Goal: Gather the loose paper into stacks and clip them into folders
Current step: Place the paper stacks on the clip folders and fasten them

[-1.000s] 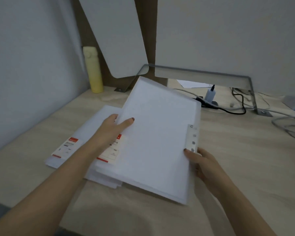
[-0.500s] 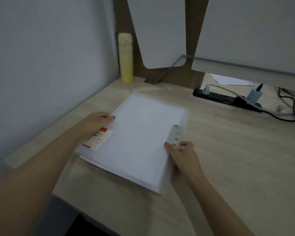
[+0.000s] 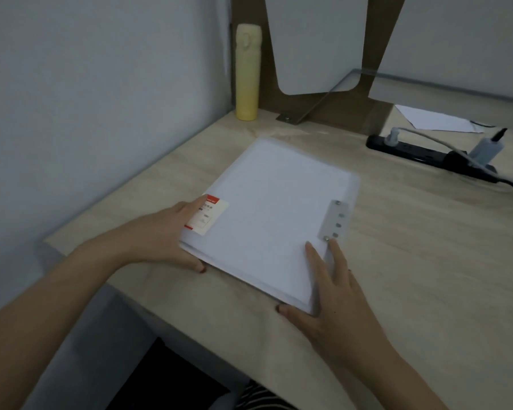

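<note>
Hands [image 3: 166, 235], 2, on folders [image 3: 279, 220]

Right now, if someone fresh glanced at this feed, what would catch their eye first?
Probably the white folder lying flat mid-desk, with the left hand on its labelled edge and the right hand at the near corner by the metal clip. Next, the yellow bottle upright in the back corner by the wall, then the black power strip with plugged cables at far right.
</note>
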A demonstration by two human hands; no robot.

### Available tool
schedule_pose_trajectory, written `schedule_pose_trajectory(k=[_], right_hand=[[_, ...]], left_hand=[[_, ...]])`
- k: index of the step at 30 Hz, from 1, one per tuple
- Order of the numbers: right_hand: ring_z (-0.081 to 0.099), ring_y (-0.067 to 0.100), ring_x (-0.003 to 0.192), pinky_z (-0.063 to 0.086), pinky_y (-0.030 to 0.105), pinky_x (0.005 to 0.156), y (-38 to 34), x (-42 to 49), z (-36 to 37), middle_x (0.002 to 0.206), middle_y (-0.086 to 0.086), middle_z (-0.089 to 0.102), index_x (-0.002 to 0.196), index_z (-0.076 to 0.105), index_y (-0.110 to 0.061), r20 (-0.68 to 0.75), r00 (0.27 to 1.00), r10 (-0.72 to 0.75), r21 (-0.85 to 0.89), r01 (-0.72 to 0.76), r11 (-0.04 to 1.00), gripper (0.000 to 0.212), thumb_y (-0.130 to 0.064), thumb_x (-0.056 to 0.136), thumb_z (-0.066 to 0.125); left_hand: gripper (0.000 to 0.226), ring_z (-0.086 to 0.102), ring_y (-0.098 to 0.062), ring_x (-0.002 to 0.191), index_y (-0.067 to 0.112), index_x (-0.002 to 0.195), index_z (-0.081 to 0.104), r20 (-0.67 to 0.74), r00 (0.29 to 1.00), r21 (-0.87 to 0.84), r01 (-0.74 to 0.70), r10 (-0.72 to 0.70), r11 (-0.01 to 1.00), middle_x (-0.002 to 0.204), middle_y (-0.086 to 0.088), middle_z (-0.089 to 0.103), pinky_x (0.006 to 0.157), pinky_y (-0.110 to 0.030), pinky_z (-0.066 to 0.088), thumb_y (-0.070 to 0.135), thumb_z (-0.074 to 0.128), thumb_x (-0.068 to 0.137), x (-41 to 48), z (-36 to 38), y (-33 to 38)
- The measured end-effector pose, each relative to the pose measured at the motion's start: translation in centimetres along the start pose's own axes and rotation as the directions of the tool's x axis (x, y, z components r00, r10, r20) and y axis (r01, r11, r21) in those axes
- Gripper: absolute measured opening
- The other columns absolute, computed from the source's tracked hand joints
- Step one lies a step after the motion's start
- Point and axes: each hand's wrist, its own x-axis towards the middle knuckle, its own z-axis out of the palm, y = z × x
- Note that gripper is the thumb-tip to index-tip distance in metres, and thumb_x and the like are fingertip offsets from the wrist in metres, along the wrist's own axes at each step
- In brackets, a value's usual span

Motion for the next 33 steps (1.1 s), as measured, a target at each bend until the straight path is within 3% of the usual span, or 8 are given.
schedule_pose_trajectory(k=[4,14,19,33], right_hand=[[0.003,0.020,0.146,0.019,0.030,0.114,0.1,0.5,0.6,0.153,-0.003,-0.028,0.145,-0.011,-0.038,-0.065,0.998,-0.004,-0.017,0.003,1.000,0.092,-0.069,0.078,0.044],[0.015,0.022,0.144,0.027,0.033,0.112,1.6,4.3,-1.1,0.156,-0.004,-0.022,0.147,0.000,-0.037,-0.040,0.999,-0.022,-0.031,0.021,0.999,0.093,-0.067,0.074,0.049],[0.011,0.020,0.145,0.024,0.033,0.113,2.8,7.8,-2.3,0.157,-0.004,-0.017,0.147,0.006,-0.036,-0.035,0.999,-0.040,0.016,0.041,0.999,0.091,-0.063,0.075,0.055],[0.018,0.028,0.142,0.022,0.038,0.114,4.0,15.9,-3.8,0.158,0.000,-0.012,0.147,0.006,-0.036,-0.095,0.995,-0.019,-0.069,0.013,0.998,0.091,-0.069,0.073,0.047]], left_hand=[[0.118,0.050,-0.021,0.114,0.035,0.147,-0.008,-0.052,0.999,0.238,0.026,-0.014,0.971,0.132,0.004,0.039,0.084,-0.029,0.043,0.054,0.075,0.065,1.1,-0.6,1.0],[0.107,0.051,-0.021,0.107,0.033,0.148,0.006,-0.141,0.989,0.254,-0.003,0.041,0.967,0.120,0.000,0.047,0.075,-0.027,0.038,0.056,0.072,0.067,4.4,-1.6,0.8],[0.108,0.052,-0.024,0.113,0.031,0.149,0.005,-0.163,0.986,0.292,0.019,0.030,0.956,0.125,-0.001,0.048,0.086,-0.031,0.043,0.059,0.071,0.067,7.8,-2.7,0.9],[0.107,0.041,-0.020,0.123,0.026,0.151,0.005,-0.113,0.993,0.299,0.008,0.027,0.954,0.134,-0.004,0.043,0.089,-0.029,0.037,0.058,0.069,0.070,16.5,-6.1,0.5]])
